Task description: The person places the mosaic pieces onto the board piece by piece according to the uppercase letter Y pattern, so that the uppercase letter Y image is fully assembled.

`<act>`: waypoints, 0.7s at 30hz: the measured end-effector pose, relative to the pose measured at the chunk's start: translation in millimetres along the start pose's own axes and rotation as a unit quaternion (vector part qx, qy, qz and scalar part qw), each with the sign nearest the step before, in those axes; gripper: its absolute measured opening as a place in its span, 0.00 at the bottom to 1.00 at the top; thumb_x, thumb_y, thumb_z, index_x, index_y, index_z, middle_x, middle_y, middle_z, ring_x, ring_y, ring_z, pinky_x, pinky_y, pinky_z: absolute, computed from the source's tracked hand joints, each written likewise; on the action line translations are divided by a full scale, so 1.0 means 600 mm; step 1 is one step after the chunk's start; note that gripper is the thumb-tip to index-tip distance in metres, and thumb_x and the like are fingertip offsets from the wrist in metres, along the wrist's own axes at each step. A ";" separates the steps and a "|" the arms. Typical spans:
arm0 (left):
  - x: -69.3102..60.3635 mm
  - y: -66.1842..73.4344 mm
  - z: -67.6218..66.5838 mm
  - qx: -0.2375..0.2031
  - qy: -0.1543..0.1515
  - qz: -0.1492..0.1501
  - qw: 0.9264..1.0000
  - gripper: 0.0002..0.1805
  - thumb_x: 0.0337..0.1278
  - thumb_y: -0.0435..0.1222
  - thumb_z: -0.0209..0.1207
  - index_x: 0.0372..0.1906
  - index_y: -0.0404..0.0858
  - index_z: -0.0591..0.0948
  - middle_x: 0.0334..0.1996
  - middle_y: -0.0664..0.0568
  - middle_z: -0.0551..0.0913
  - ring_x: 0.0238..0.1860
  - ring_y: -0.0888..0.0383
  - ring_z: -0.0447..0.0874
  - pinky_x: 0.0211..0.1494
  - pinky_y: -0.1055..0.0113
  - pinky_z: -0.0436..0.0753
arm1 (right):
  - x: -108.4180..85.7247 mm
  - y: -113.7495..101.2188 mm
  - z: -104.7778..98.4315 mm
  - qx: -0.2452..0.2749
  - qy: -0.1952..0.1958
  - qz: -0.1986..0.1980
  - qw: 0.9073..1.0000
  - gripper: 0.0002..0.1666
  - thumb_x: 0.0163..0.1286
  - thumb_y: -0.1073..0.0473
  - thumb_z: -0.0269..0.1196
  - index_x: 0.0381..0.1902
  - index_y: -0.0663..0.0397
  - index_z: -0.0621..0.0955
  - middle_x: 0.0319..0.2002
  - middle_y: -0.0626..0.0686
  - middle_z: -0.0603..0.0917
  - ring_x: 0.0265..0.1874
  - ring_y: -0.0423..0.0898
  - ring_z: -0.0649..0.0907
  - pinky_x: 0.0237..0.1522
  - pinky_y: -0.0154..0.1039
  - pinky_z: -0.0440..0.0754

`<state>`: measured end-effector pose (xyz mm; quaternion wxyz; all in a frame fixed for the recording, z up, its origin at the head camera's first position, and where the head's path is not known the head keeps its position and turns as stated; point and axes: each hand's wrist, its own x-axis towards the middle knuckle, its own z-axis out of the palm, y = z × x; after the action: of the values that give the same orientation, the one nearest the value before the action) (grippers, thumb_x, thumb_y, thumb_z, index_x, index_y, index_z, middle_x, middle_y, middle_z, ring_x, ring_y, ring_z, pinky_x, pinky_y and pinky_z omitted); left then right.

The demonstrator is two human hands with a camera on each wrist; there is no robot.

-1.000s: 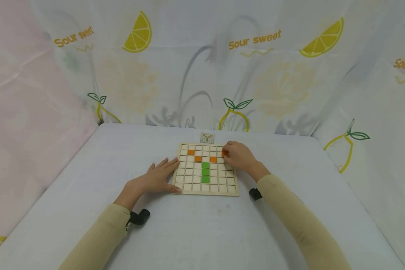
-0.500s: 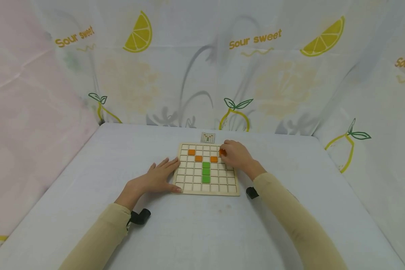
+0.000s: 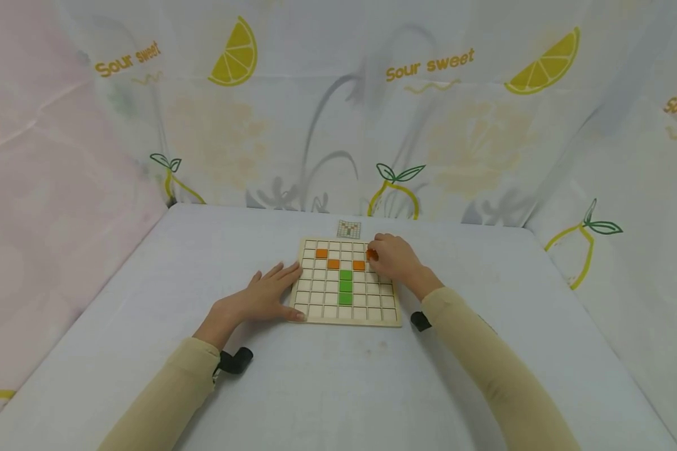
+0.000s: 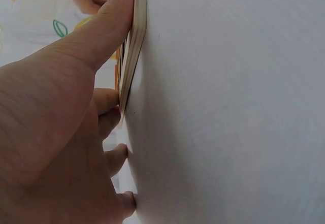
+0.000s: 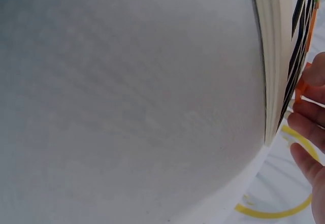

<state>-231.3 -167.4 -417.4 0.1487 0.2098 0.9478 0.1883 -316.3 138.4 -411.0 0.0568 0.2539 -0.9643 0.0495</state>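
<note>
A square wooden grid board (image 3: 318, 300) lies on the table in the head view. Three green tiles (image 3: 346, 286) form a column in its middle, with orange tiles (image 3: 321, 254) set in cells above them. My left hand (image 3: 259, 300) rests at the board's left edge, fingers spread and the thumb on the near left corner. Over the upper right cells, my right hand (image 3: 397, 258) pinches an orange tile (image 5: 300, 88) between thumb and fingers. That tile is partly hidden by the fingers and tilted in the right wrist view.
Just beyond the board's far edge lies a small pattern card (image 3: 348, 229) with a printed grid. White table cloth (image 3: 327, 388) surrounds the board. A patterned fabric backdrop (image 3: 293, 125) rises behind the table.
My right hand has shifted slightly left with the orange tile, from the far right column to the cell beside it. My left hand and the placed tiles stay put.
</note>
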 end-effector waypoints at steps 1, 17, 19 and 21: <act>0.001 0.000 0.000 0.000 -0.001 0.000 1.000 0.59 0.50 0.62 0.67 0.80 0.43 0.50 0.82 0.50 0.46 0.81 0.39 0.38 0.76 0.29 0.40 | 0.000 0.000 0.000 -0.001 -0.001 0.001 1.000 0.13 0.66 0.61 0.61 0.46 0.57 0.86 0.39 0.53 0.83 0.35 0.49 0.80 0.42 0.44 0.81; 0.001 -0.003 0.001 -0.001 0.001 0.004 1.000 0.60 0.49 0.61 0.68 0.80 0.40 0.52 0.81 0.48 0.48 0.81 0.38 0.39 0.74 0.27 0.42 | -0.001 -0.001 0.000 0.001 -0.008 0.008 1.000 0.17 0.67 0.60 0.60 0.52 0.57 0.85 0.45 0.55 0.85 0.41 0.51 0.83 0.48 0.46 0.83; 0.001 -0.003 0.000 -0.001 0.002 0.005 1.000 0.59 0.49 0.61 0.68 0.80 0.40 0.52 0.81 0.47 0.48 0.81 0.37 0.40 0.74 0.27 0.42 | -0.002 -0.001 -0.001 0.000 -0.007 0.007 1.000 0.17 0.67 0.60 0.60 0.51 0.57 0.85 0.44 0.54 0.84 0.40 0.51 0.82 0.47 0.46 0.83; 0.001 -0.002 0.000 -0.002 0.002 0.005 1.000 0.59 0.49 0.61 0.68 0.80 0.40 0.52 0.81 0.47 0.48 0.81 0.37 0.40 0.74 0.27 0.42 | -0.003 0.000 0.000 0.002 -0.008 0.006 1.000 0.17 0.67 0.60 0.60 0.51 0.58 0.85 0.43 0.54 0.84 0.38 0.50 0.82 0.45 0.46 0.83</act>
<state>-232.2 -168.4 -418.0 0.1457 0.2142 0.9468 0.1912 -314.8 139.6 -411.2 0.0488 0.2484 -0.9661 0.0498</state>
